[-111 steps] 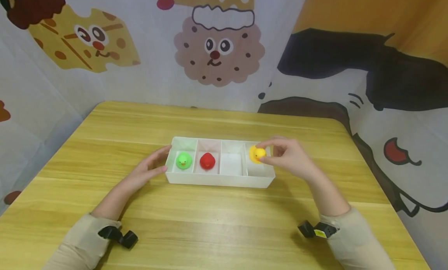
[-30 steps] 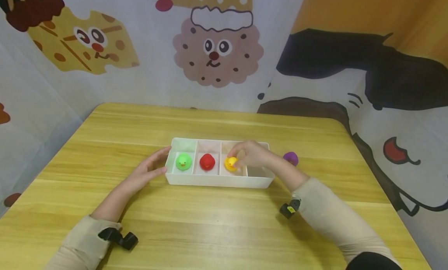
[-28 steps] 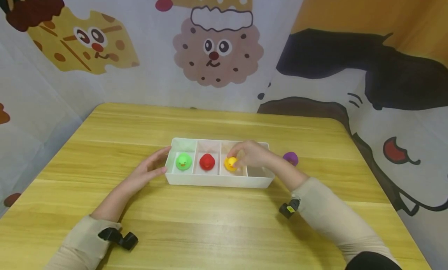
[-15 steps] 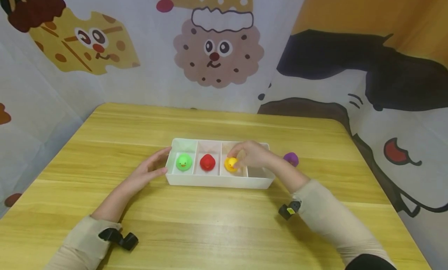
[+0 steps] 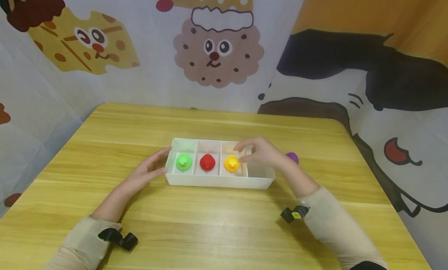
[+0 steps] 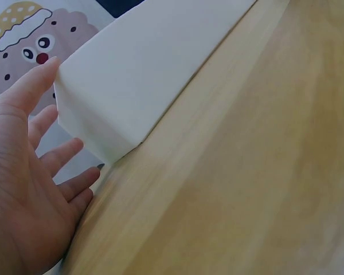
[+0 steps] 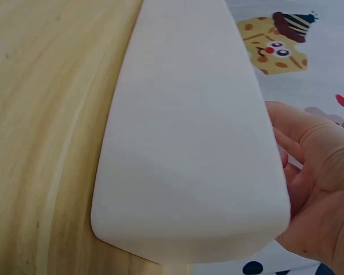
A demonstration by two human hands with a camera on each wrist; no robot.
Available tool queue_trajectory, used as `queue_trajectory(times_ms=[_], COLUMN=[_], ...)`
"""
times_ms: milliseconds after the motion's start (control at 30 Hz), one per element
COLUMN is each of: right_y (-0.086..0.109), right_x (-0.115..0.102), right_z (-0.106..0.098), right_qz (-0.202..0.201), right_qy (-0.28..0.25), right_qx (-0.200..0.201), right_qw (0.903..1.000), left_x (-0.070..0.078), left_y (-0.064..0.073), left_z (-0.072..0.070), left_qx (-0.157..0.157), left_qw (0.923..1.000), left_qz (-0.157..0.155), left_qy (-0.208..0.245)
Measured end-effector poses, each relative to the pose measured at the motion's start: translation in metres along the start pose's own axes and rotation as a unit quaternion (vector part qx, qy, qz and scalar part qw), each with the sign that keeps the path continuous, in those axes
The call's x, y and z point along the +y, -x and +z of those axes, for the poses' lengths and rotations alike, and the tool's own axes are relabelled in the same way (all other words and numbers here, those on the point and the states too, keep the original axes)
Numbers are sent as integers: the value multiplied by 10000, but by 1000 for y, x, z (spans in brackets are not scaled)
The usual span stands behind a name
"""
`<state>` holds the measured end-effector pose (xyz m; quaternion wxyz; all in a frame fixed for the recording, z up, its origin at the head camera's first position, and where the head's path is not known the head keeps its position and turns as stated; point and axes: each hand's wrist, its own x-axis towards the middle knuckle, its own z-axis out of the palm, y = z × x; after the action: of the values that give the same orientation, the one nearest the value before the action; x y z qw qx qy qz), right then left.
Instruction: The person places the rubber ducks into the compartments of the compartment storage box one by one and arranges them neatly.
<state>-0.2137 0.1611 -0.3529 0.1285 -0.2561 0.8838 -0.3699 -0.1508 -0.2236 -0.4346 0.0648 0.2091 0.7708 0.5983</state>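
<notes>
A white divided box (image 5: 218, 181) lies lengthwise on the table. From the left, its compartments hold a green rubber duck (image 5: 183, 162), a red rubber duck (image 5: 207, 162) and a yellow rubber duck (image 5: 231, 163); the rightmost holds nothing visible. My left hand (image 5: 147, 172) rests at the box's left end, its thumb tip at the rim in the left wrist view and the other fingers loosely extended. My right hand (image 5: 263, 152) hovers over the box's right part, thumb and index finger parted just right of the yellow duck. The right wrist view hides its fingertips behind the box wall.
A round purple toy (image 5: 292, 157) sits on the wooden table (image 5: 196, 227) right of the box, partly hidden behind the right forearm. Beyond the table's far edge hangs a cartoon-printed cloth (image 5: 150, 83). Each sleeve carries a small black camera (image 5: 120, 239) at the wrist.
The right hand carried the yellow duck from the rightmost compartment to the third one, then let go and drew slightly back to the right. The left hand stayed in place.
</notes>
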Motion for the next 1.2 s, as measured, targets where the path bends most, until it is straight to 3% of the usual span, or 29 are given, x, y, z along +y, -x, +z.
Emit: queue_trajectory(times_ms=[633,1200], right_y=[37,71], right_x=[7,42], right_z=[-19,-41], right_qz=[-32,591], right_qy=[-211,-943], right_qx=[906,1378], right_qw=[9957,9842], left_x=[1,-1], left_y=[0,-1], left_z=[0,-1], left_qx=[23,-15], left_qw=[10000,10000], left_qz=[-43,9], left_qy=[-29,22])
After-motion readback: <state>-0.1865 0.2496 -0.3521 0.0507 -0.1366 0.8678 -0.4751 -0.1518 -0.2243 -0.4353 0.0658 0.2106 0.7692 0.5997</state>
